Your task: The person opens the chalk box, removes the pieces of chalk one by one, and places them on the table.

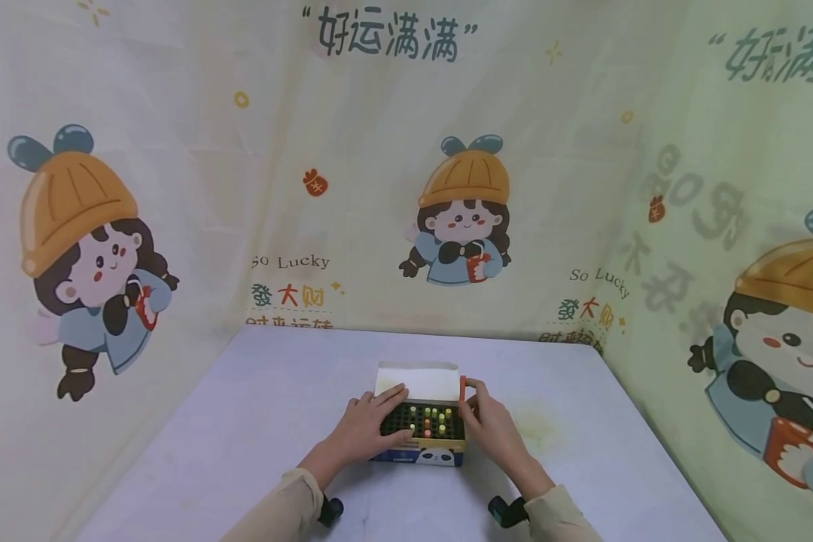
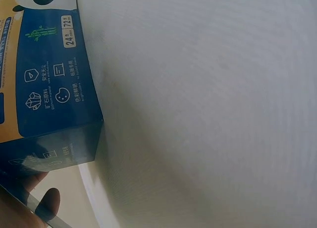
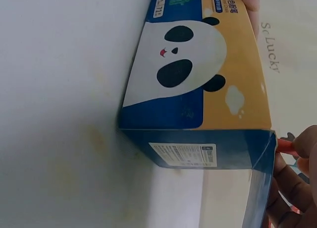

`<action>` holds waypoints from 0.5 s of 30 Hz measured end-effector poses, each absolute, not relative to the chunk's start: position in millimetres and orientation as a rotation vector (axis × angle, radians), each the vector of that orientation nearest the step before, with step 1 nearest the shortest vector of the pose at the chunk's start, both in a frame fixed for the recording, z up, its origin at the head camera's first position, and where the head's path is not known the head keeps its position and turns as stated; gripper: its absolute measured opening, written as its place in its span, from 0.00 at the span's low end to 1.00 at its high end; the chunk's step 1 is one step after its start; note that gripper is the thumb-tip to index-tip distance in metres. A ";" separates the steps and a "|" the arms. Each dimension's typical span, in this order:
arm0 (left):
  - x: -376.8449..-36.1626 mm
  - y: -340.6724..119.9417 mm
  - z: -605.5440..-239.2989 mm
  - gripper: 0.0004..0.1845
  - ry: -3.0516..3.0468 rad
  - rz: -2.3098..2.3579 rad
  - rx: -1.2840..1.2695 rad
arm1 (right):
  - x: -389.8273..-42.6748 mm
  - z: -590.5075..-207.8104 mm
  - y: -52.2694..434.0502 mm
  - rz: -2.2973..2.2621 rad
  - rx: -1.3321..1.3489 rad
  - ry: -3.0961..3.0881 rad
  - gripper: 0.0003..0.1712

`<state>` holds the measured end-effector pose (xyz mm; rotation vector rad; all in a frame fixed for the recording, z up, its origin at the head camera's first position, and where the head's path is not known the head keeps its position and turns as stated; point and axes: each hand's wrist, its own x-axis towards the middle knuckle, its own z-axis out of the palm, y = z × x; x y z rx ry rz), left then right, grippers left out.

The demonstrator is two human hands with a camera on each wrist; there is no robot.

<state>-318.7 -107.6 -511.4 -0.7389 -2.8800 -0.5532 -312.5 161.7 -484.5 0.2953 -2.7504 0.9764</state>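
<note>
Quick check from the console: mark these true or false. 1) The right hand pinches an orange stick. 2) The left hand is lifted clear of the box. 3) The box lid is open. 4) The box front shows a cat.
1) True: the right hand pinches a short orange chalk-like stick above the box corner.
2) False: the left hand rests on the blue and yellow cardboard box, fingers on its black hole grid.
3) True: the white lid flap stands open behind.
4) False: it shows a panda face.

The curtain (image 1: 352, 188) behind my table reads "So Lucky" and "好运满满"; the box (image 2: 52, 84) side shows "24" and "72".
</note>
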 end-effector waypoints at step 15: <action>-321.5 -109.0 -515.7 0.44 -2.860 -0.573 -0.748 | -319.6 -488.0 172.5 0.955 0.262 -2.725 0.26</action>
